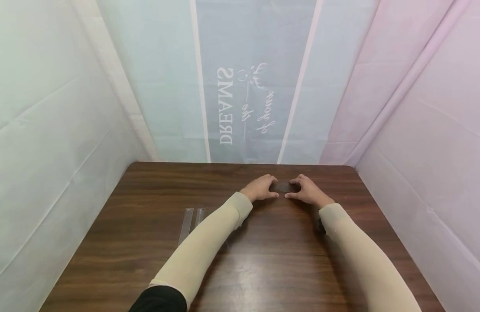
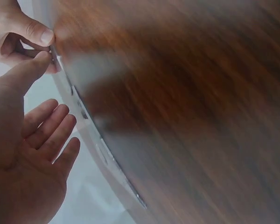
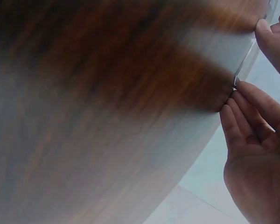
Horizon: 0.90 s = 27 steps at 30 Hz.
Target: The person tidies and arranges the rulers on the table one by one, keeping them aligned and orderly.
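Table, brown and wood-grained, fills the head view's lower part, with pale fabric walls at its sides and a blue-grey panel behind it, its sideways writing legible as "DREAMS" and "the". Near the table's far edge, a clear piece lies between left hand and right hand. In the left wrist view, the left hand's fingers extend loosely, unclenched. In the right wrist view, the right hand touches the clear piece; whether it grasps, I cannot tell.
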{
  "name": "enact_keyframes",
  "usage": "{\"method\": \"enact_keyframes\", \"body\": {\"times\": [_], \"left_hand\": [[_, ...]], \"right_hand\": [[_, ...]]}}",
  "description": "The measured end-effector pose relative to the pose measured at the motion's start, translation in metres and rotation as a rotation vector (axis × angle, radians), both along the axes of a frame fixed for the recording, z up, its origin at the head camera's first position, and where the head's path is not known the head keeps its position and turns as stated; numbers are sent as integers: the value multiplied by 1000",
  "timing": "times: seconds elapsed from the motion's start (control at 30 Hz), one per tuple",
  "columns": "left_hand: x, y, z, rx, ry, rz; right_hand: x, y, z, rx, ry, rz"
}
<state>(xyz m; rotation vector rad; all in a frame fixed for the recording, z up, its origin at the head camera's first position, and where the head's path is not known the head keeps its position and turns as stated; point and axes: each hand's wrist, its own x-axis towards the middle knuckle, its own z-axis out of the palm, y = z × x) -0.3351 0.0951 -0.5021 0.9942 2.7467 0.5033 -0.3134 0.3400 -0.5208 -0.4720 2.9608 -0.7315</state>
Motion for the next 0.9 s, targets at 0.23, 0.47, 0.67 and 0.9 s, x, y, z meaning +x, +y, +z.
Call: {"method": "enact_keyframes", "body": {"times": [0.23, 0.47, 0.67, 0.9], "left_hand": [[-5, 10, -4, -21, 13, 25], [-10, 16, -7, -56, 31, 58], [-9, 19, -7, -98, 69, 93], [-6, 22, -7, -122, 84, 112]], "right_hand": [[-1, -1, 2, -19, -11, -1], [-2, -2, 5, -15, -22, -11], [-3, -3, 8, -4, -28, -18], [-4, -3, 8, -3, -44, -30]]}}
